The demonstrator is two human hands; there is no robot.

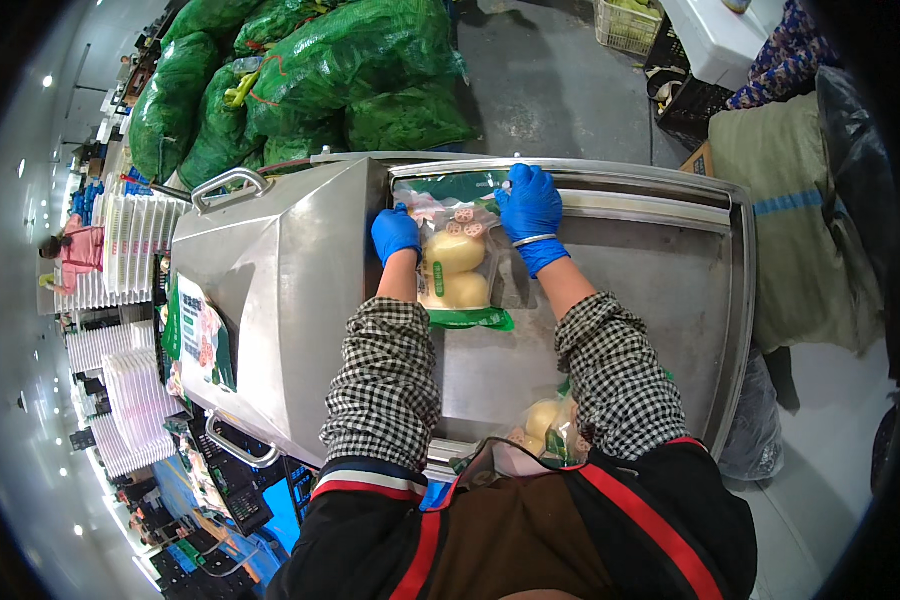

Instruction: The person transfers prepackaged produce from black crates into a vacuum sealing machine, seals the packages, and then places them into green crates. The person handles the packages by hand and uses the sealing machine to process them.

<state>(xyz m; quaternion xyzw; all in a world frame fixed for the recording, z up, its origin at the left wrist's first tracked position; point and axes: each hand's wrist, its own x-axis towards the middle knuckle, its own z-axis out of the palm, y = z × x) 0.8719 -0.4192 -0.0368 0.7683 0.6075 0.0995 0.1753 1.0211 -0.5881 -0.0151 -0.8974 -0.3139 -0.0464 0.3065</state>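
A clear plastic pouch [454, 281] with green ends lies on the steel bed [510, 367] of what looks like a chamber vacuum sealer. Pale, rounded pieces, probably lotus root, fill it, and sliced lotus root is printed on its front. My left hand [396, 234], in a blue glove, grips the pouch's left edge near the top. At the upper right corner, my gloved right hand [532, 206] pinches the pouch over the long metal bar [645, 208]. Another filled pouch [547, 427] rests near my body, partly hidden by my right sleeve and clothing.
The sealer's steel lid [322, 300] with handles stands to the left. A printed pouch [199, 330] lies on it. Green mesh sacks [360, 67] are piled beyond the machine. A woven sack [780, 217] is at right. Stacked white crates [139, 247] and a person [79, 251] are far left.
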